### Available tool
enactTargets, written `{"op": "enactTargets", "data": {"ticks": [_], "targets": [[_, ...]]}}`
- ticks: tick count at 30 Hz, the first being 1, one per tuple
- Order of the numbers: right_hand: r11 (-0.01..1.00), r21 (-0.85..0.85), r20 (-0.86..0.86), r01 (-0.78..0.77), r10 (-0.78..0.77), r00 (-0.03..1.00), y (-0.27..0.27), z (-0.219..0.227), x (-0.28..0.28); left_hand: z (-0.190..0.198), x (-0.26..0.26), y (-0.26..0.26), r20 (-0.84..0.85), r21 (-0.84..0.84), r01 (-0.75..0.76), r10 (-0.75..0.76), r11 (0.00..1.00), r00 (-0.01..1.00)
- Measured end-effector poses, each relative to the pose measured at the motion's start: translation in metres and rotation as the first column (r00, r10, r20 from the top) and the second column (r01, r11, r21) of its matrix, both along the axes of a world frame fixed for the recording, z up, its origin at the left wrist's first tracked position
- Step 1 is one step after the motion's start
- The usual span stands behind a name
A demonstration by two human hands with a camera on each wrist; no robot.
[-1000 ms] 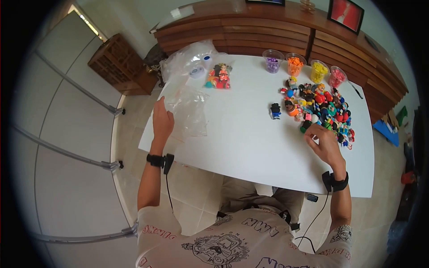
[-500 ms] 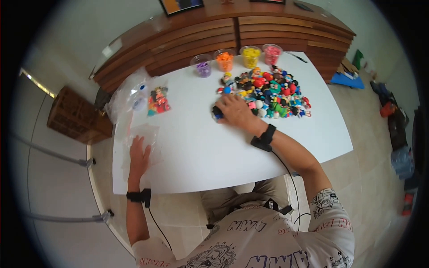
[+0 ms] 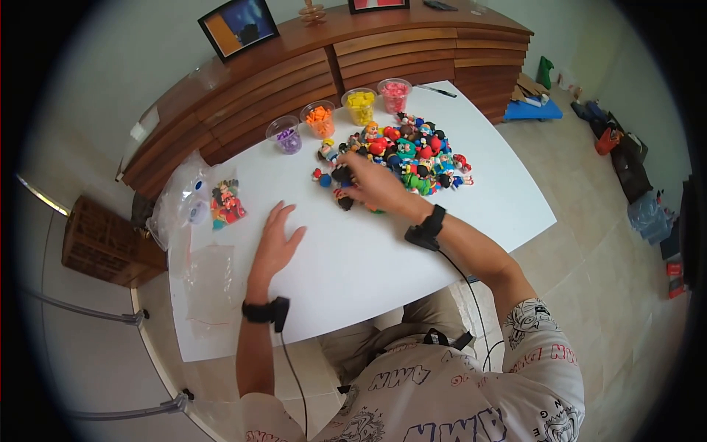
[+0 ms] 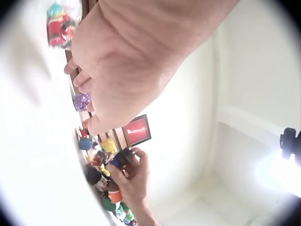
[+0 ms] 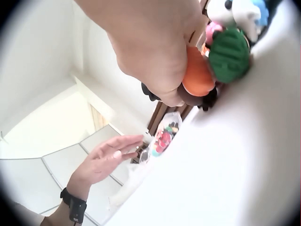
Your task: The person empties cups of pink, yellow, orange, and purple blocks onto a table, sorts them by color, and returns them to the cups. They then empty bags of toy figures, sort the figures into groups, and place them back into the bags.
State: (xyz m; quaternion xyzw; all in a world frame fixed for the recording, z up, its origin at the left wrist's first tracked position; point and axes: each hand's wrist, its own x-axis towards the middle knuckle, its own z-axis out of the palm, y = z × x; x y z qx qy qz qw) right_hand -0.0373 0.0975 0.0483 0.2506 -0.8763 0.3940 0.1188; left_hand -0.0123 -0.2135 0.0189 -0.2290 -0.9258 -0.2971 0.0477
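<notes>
My right hand [image 3: 377, 184] is at the left side of a pile of small figurines [image 3: 420, 151]. It pinches a black and dark blue figurine [image 4: 123, 157], which shows raised between thumb and fingers in the left wrist view. Beside that hand in the right wrist view lie an orange and brown figurine [image 5: 197, 75] and a green one [image 5: 229, 55]. My left hand [image 3: 274, 247] hovers over the white table [image 3: 353, 272], fingers extended and holding nothing. To its left lies a flat clear bag [image 3: 210, 283].
Clear cups of purple [image 3: 287, 138], orange [image 3: 319, 120], yellow [image 3: 361, 107] and pink pieces [image 3: 395, 94] line the far edge. A bag of figurines [image 3: 227, 205] lies beside crumpled clear plastic [image 3: 177, 202]. A pen [image 3: 437, 90] rests at the back.
The camera view has turned right. My right hand has reached the dark figurine, which stood apart earlier, and now holds it at the pile. My left hand has moved right, away from the flat bag.
</notes>
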Motion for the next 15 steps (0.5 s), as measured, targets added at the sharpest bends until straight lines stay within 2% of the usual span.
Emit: {"op": "enactTargets", "data": {"ticks": [1,2,3,4,6,7,8,9,10,12,13,14,15], "targets": [[0.995,-0.093,-0.089,0.03,-0.038,0.995,0.015,-0.009,-0.009,-0.009,-0.012,0.016,0.024,0.026,0.02,-0.02,0.999,1.0],[0.984,-0.126,0.021,0.129,-0.128,0.992,0.028,0.003,-0.008,-0.013,-0.021,0.033,0.047,0.054,0.039,-0.041,0.998,0.998],[0.966,-0.157,-0.037,0.206,-0.214,0.976,0.046,0.005,-0.01,-0.012,-0.028,0.052,0.046,0.055,0.04,-0.042,0.998,0.998],[0.95,-0.163,-0.002,0.268,-0.272,0.962,0.063,0.014,-0.011,-0.01,-0.034,0.072,0.058,0.084,0.004,-0.009,0.996,0.998],[0.897,-0.091,0.025,0.433,-0.433,0.901,0.096,0.015,-0.012,-0.018,-0.033,0.1,0.074,0.114,-0.033,0.025,0.993,0.997],[0.897,-0.091,0.024,0.433,-0.433,0.901,0.117,0.006,-0.015,-0.028,-0.034,0.111,0.023,-0.031,-0.017,0.017,0.999,1.0],[0.877,0.04,0.035,0.48,-0.481,0.876,0.139,-0.011,-0.021,-0.035,-0.035,0.122,-0.03,-0.176,-0.008,0.003,0.984,1.0],[0.84,0.169,0.04,0.515,-0.528,0.848,0.151,-0.02,-0.026,-0.04,-0.031,0.131,-0.043,-0.134,0.026,-0.032,0.991,0.999],[0.842,0.166,0.035,0.514,-0.526,0.85,0.154,-0.019,-0.027,-0.044,-0.024,0.138,-0.059,-0.094,0.061,-0.067,0.994,0.996],[0.824,0.188,-0.133,0.534,-0.518,0.845,0.156,-0.015,-0.021,-0.03,-0.011,0.146,-0.043,-0.084,0.079,-0.082,0.993,0.996],[0.857,0.098,-0.19,0.505,-0.482,0.855,0.147,-0.007,-0.02,-0.025,-0.006,0.149,-0.01,-0.057,0.034,-0.035,0.998,0.999],[0.855,0.094,-0.187,0.509,-0.487,0.853,0.137,-0.001,-0.024,-0.022,-0.006,0.152,0.022,-0.03,-0.01,0.01,1.0,1.0],[0.882,0.088,-0.191,0.463,-0.441,0.877,0.126,0.004,-0.029,-0.023,-0.009,0.155,-0.101,-0.01,-0.071,0.07,0.997,0.992]]}}
